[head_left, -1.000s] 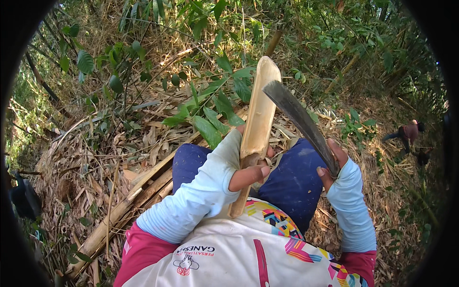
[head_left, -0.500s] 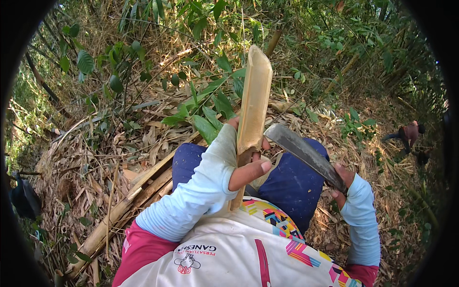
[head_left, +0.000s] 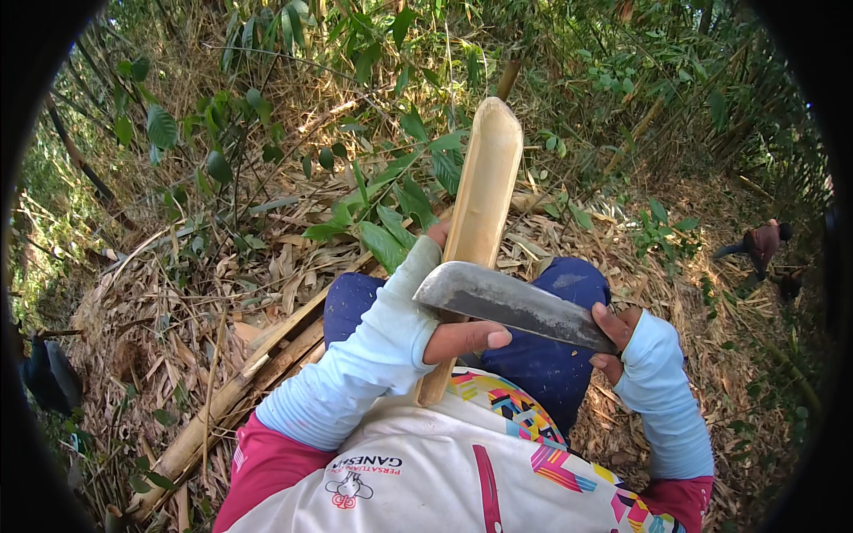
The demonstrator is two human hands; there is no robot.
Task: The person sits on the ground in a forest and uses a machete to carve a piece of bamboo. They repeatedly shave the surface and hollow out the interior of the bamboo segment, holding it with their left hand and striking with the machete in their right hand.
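My left hand (head_left: pixel 444 329), in a pale blue sleeve that covers the palm, is closed around a split piece of bamboo (head_left: pixel 484 182). The bamboo stands tilted in front of me, its hollow pale inner side showing and its lower end near my shirt. My right hand (head_left: pixel 619 338) grips a machete (head_left: pixel 515 302) at its right end; the handle is hidden in the fingers. Its broad dark blade lies across the bamboo, just above my left thumb. Whether the blade touches the bamboo I cannot tell.
Long bamboo poles (head_left: pixel 209 417) lie on the ground at my left. Dry leaves (head_left: pixel 151 329) cover the slope around my knees. A leafy green plant (head_left: pixel 386 235) grows just ahead. Another person (head_left: pixel 760 244) is at the far right, and a dark object (head_left: pixel 49 373) is at the left.
The machete blade has swung left from beside the bamboo to across its front. The bamboo's top has tipped slightly to the right in my left hand.
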